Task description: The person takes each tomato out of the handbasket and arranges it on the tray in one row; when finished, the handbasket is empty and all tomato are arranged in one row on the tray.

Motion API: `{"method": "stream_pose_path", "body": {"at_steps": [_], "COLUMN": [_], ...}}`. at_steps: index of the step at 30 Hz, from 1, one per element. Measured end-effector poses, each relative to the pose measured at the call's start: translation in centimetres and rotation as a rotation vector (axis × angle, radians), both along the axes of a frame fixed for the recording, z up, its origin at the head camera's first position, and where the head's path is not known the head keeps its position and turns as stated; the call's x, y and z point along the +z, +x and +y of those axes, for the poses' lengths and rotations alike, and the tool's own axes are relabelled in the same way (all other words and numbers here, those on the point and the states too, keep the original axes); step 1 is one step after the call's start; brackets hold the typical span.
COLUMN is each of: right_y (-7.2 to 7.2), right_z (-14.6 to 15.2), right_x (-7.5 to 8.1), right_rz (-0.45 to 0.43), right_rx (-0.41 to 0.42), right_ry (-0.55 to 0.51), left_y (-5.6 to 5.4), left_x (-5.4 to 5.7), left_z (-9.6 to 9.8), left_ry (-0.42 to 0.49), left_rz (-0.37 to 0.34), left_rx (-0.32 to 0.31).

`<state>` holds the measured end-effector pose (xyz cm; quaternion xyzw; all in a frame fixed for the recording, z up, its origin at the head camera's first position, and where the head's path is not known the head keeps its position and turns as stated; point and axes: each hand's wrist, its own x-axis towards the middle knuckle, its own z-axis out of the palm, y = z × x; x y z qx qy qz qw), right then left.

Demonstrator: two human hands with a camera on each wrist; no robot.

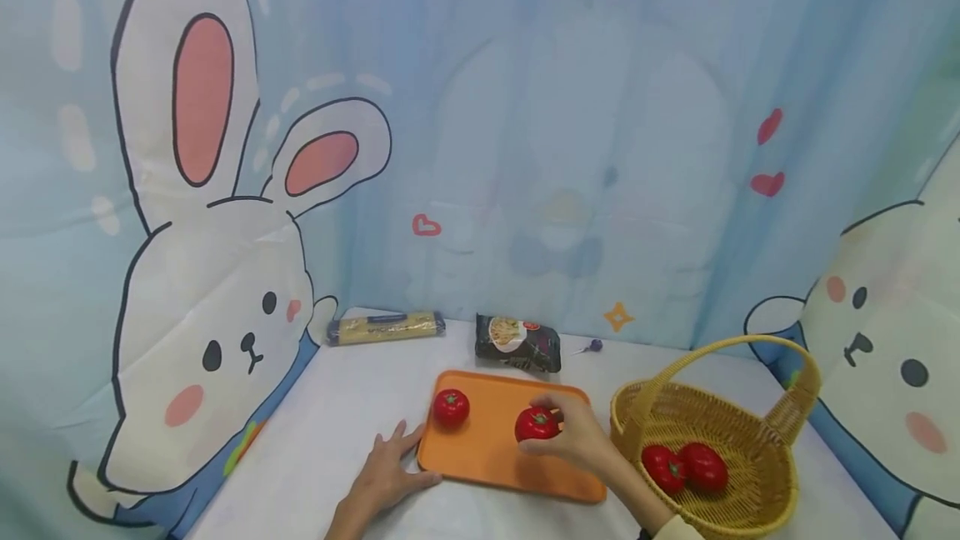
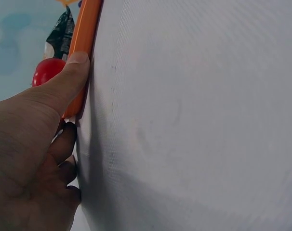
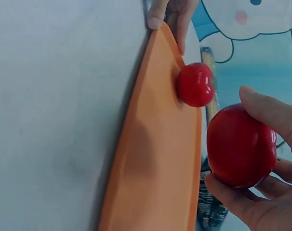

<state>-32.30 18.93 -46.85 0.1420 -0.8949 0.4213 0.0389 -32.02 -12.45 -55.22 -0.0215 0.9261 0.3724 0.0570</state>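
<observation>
My right hand [image 1: 573, 433] holds a red tomato [image 1: 537, 423] between thumb and fingers, above the right part of an orange tray [image 1: 487, 461]. In the right wrist view that tomato [image 3: 241, 146] hangs over the tray, a shadow on the surface below. A second tomato [image 1: 451, 409] sits at the tray's left end. My left hand [image 1: 386, 469] grips the tray's near left corner. Its thumb [image 2: 71, 79] lies along the front rim in the left wrist view, while the other fingers are round the left side. Two more tomatoes [image 1: 703, 468] lie inside a yellow woven basket [image 1: 776, 482].
The basket, with a tall arched handle [image 1: 723, 342], stands right of the tray near my right forearm. Behind the tray lie a dark food packet [image 1: 517, 344], a long yellow pack [image 1: 386, 328] and a small purple-headed item [image 1: 596, 345]. A rabbit-print curtain [image 1: 525, 148] closes off the back.
</observation>
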Motion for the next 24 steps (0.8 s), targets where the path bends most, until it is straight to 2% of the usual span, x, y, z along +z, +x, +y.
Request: {"method": "stream_pose_path", "body": {"at_steps": [5, 10, 15, 24], "right_y": [-0.7, -1.6, -2.5, -3.8], "right_z": [-2.0, -3.4, -4.5, -5.6], "right_x": [-1.6, -2.6, -3.0, -4.3], "right_rz": [0.003, -0.014, -0.054, -0.037], "right_rx": [-0.08, -0.155, -0.183, -0.195], "right_ry": [-0.026, -0.001, -0.01, -0.006], "left_y": [0.2, 0.1, 0.0, 0.2], "left_x": [0.0, -0.1, -0.1, -0.2], "left_z": [-0.4, -0.3, -0.4, -0.2], "left_ry": [-0.011, 0.0, -0.002, 0.001], "left_rz": [0.014, 0.005, 0.007, 0.009], "left_rx": [-0.007, -0.015, -0.014, -0.009]}}
